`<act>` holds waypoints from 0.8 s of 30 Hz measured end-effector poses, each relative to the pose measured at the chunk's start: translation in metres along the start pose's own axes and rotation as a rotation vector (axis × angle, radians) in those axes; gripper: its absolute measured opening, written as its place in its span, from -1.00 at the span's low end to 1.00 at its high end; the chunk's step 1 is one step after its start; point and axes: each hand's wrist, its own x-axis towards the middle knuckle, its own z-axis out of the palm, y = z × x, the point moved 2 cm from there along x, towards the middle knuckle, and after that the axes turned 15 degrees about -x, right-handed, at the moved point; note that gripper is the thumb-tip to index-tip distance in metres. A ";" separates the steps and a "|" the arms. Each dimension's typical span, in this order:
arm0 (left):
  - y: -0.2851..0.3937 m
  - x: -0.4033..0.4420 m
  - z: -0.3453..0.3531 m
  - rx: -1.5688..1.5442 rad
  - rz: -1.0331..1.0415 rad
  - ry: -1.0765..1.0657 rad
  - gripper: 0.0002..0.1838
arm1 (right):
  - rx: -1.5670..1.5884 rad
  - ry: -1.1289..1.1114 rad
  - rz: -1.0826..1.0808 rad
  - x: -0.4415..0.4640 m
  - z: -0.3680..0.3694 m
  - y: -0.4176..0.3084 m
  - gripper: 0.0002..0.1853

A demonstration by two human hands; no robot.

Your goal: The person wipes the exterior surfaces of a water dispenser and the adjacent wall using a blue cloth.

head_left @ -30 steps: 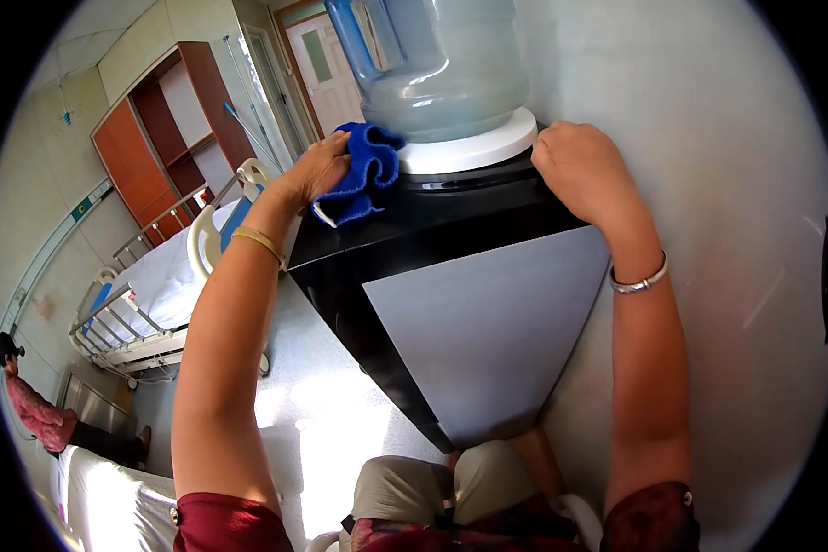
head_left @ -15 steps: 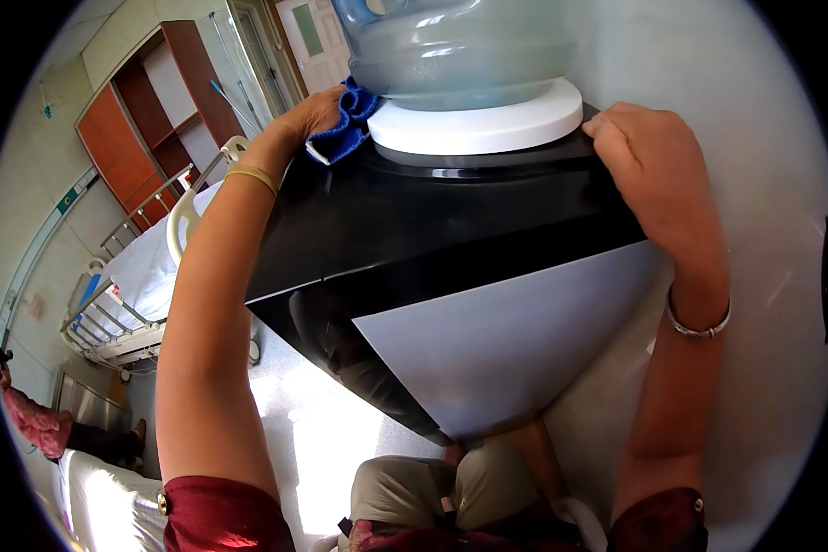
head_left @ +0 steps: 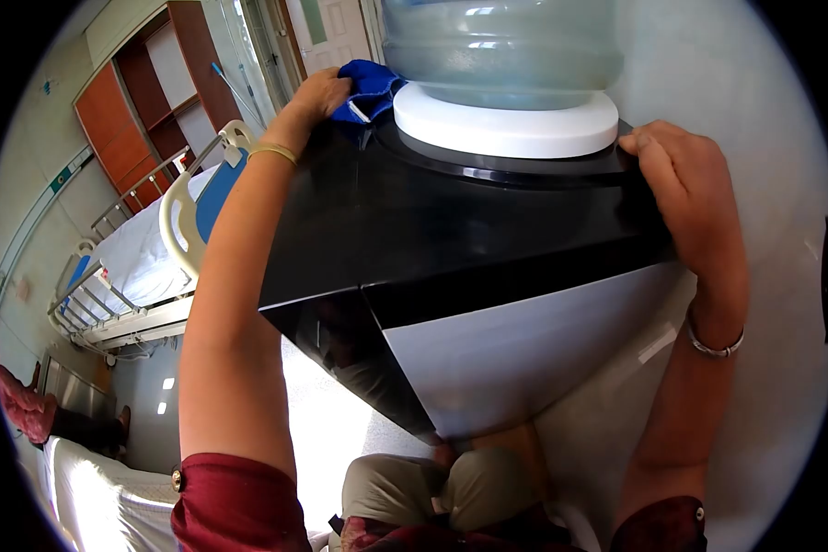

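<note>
A black water dispenser [head_left: 488, 221] with a grey side panel stands before me, and a clear water bottle [head_left: 506, 55] sits in the white collar [head_left: 506, 129] on top. At the far left of that top, my left hand [head_left: 322, 93] is closed on a blue cloth [head_left: 370, 85]. The cloth lies bunched beside the collar, and part of my fingers is hidden. My right hand [head_left: 685, 179] grips the right edge of the dispenser's top, its fingers curled and its fingertips near the collar.
Left of the dispenser is a hospital bed [head_left: 147, 253] with metal side rails. Behind it stands a brown wardrobe [head_left: 124, 129] with open shelves. Another person [head_left: 23, 405] shows at the far left, near a white-covered surface [head_left: 110, 492]. A pale wall [head_left: 764, 230] runs along the right.
The dispenser and bottle now appear farther right in my view. My left hand and the cloth have shifted up and right in view. My right hand keeps its hold on the edge.
</note>
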 end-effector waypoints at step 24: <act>0.239 -0.285 0.073 -1.153 -0.457 0.857 -0.74 | -0.185 -0.034 0.115 0.003 0.008 0.008 -0.62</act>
